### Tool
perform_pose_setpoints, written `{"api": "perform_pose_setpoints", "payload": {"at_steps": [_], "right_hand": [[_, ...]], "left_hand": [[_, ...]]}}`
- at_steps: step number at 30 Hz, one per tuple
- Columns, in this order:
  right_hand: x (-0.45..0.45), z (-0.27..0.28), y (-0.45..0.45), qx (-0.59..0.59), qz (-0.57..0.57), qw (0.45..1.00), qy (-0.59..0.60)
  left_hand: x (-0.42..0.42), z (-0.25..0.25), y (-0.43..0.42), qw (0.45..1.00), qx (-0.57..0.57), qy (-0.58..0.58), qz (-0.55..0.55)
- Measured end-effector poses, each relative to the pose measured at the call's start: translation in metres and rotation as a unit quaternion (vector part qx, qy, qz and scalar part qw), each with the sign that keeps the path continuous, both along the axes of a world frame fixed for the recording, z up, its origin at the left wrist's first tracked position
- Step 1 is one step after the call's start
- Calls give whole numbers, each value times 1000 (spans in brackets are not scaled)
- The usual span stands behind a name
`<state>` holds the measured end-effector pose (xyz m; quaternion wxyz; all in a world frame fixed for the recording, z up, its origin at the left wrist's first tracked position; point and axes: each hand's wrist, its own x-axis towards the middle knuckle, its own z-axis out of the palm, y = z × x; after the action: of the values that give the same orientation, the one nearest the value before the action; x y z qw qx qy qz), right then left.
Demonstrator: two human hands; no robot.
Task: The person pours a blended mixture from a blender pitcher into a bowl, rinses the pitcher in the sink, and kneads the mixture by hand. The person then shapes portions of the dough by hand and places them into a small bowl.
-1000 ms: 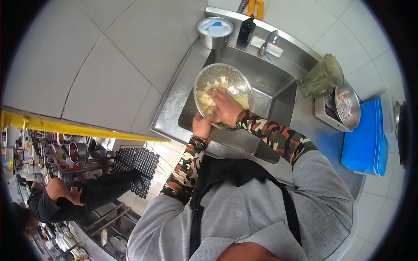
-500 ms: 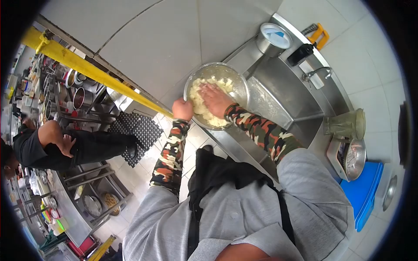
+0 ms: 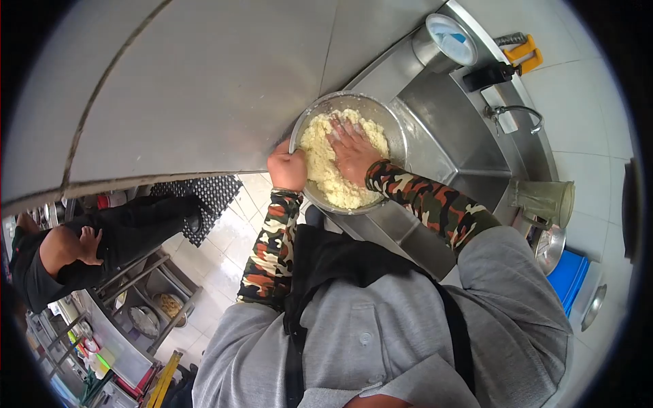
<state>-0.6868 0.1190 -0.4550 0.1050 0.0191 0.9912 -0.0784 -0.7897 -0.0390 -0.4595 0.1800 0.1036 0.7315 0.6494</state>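
Observation:
A round metal mixing bowl (image 3: 397, 129) sits at the edge of the steel sink counter, holding a mass of pale yellow, crumbly dough (image 3: 340, 189). My left hand (image 3: 287, 168) is closed on the bowl's left rim; its thumb lies over the edge. Inside the bowl, my right hand (image 3: 355, 154) rests palm down on the dough with its fingers spread, and bits of dough cling to them. Part of the dough is hidden beneath that palm.
A steel sink (image 3: 452, 122) with a faucet (image 3: 510, 110) lies right of the bowl. Behind it stands a metal pot (image 3: 435, 51). A blender jar (image 3: 547, 200) is at the right. Tiled wall (image 3: 218, 88) rises ahead. A co-worker in black (image 3: 112, 238) stands left.
My view has turned and shifted, so the wall fills more of the upper left. My right hand has spread its fingers over the dough. The left hand keeps its hold on the rim.

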Motion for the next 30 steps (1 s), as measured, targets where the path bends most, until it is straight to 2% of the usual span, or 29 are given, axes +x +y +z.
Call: {"api": "perform_pose_setpoints", "payload": {"at_steps": [5, 8, 10, 12, 14, 16, 17, 18, 19, 20, 22, 23, 24, 25, 26, 28, 30], "right_hand": [[-1, -9, 4, 14, -10, 1000, -27], [3, -2, 0, -19, -36, 999, -31], [5, 10, -2, 4, -41, 999, -12], [4, 32, -2, -29, -54, 988, -142], [1, 49, 12, -40, -4, 988, -146], [20, 77, 11, -104, -103, 987, -59], [26, 49, 17, -148, -130, 978, 64], [35, 88, 14, -64, -113, 986, -105], [42, 47, 14, -26, -114, 993, 20], [59, 46, 5, -130, -145, 957, 214], [72, 61, -10, -239, -238, 900, 275], [81, 72, -12, -240, -276, 893, 260], [91, 80, -13, -244, -308, 887, 241], [100, 57, -9, -112, -327, 924, 161], [117, 64, -4, -36, -257, 959, 114], [133, 68, -8, -169, -352, 889, 240], [144, 73, -11, -290, -419, 817, 271]], "left_hand": [[1, -3, -1, 999, -45, -1, -10], [3, -2, -3, 996, -87, 23, -11], [6, 8, -3, 996, -77, 36, -8], [7, 7, 0, 997, -66, 47, -14], [2, -14, 1, 998, -48, -28, -3], [-11, -57, -2, 996, -11, -64, -62], [-63, -178, -10, 969, -20, 70, -235], [-75, -165, -15, 798, -305, 428, -293], [-82, -170, -14, 880, -126, 308, -339], [-55, -119, -11, 771, -319, 449, -318], [-20, -47, -6, 747, -391, 428, -324], [-9, -29, 2, 738, -381, 443, -339], [2, -16, 5, 925, -242, 179, -230], [13, -10, 6, 986, -77, -116, -91], [20, -5, 8, 986, -76, -110, -104], [28, 11, 18, 981, -27, -167, -92], [36, 20, 25, 979, -37, -160, -119]]}}
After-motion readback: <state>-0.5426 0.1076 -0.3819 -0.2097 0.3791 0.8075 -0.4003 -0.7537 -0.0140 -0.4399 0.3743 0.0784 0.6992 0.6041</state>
